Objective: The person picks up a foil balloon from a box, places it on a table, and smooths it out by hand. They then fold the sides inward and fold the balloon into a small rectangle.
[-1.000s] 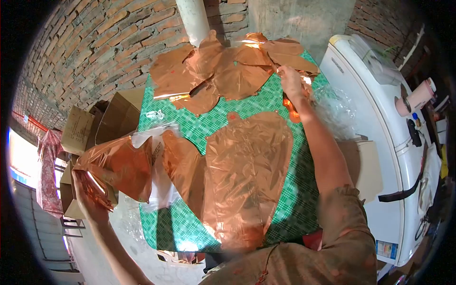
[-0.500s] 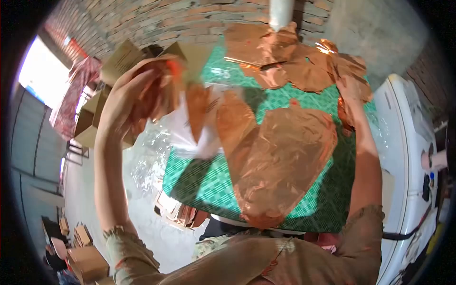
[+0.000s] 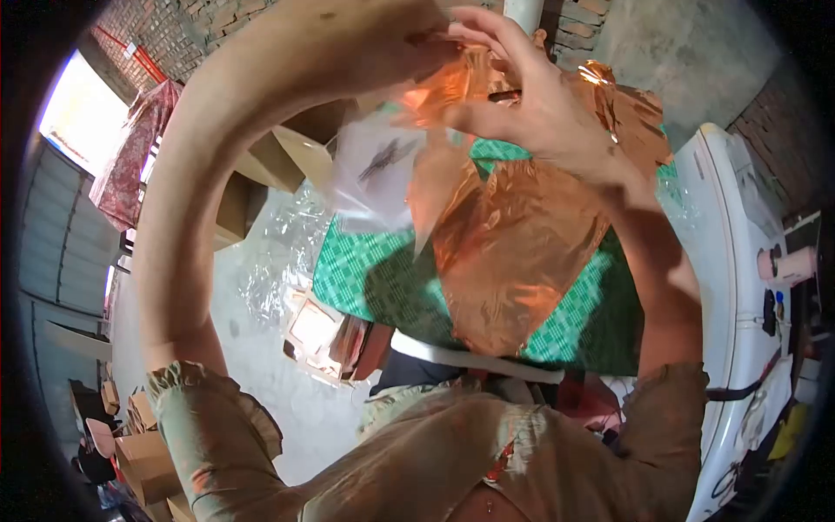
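My left hand [image 3: 426,39] is at the top edge of the head view, partly cut off and blurred, with its fingers hidden beside my right hand. My right hand [image 3: 535,104] reaches in from the right, thumb and fingers spread apart. Between the hands is a crumpled shiny orange film [image 3: 448,91]; whether the left hand grips it cannot be made out. A large copper-coloured film piece [image 3: 517,252] lies below on the green checked tablecloth [image 3: 361,261]. A whitish translucent plastic sheet [image 3: 374,174] with dark markings is left of it, blurred.
More copper-coloured film [image 3: 639,117] lies at the table's back right. Open cardboard boxes [image 3: 283,161] stand left of the table, with clear plastic wrap [image 3: 274,270] nearby. A white appliance [image 3: 722,261] stands close on the right. A box of papers [image 3: 322,339] sits below the table's front-left edge.
My left hand has swung from the left to the top centre. My right hand has left the back-right film and moved inward, opening. The large film and whitish sheet have shifted in view.
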`<state>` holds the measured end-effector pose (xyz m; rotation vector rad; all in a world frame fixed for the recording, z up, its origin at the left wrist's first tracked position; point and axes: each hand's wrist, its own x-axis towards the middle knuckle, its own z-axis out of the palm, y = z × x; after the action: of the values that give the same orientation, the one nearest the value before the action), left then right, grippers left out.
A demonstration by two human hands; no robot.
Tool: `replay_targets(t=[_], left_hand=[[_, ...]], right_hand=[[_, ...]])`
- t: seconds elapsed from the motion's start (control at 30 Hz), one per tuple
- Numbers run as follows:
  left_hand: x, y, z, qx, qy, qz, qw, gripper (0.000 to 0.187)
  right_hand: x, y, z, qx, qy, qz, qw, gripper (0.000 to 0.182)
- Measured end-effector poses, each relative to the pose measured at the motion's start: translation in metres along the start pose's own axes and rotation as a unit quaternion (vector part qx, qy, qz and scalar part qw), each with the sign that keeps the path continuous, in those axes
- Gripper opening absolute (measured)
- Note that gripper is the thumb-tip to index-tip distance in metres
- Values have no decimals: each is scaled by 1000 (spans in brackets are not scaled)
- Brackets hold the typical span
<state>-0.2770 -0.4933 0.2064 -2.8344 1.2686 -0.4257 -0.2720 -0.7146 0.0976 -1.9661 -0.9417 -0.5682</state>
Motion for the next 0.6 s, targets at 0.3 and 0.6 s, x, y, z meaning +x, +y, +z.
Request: replay_targets(t=[0.3,0.6], left_hand=[[-36,48,-60,102,-57,-87,989,21],[-95,-28,-24,-140,-83,-134,977,27]], right_hand=[[-44,1,-11,-17,-61,171,983,27],[-132,1,-77,-10,-84,369,926,27]])
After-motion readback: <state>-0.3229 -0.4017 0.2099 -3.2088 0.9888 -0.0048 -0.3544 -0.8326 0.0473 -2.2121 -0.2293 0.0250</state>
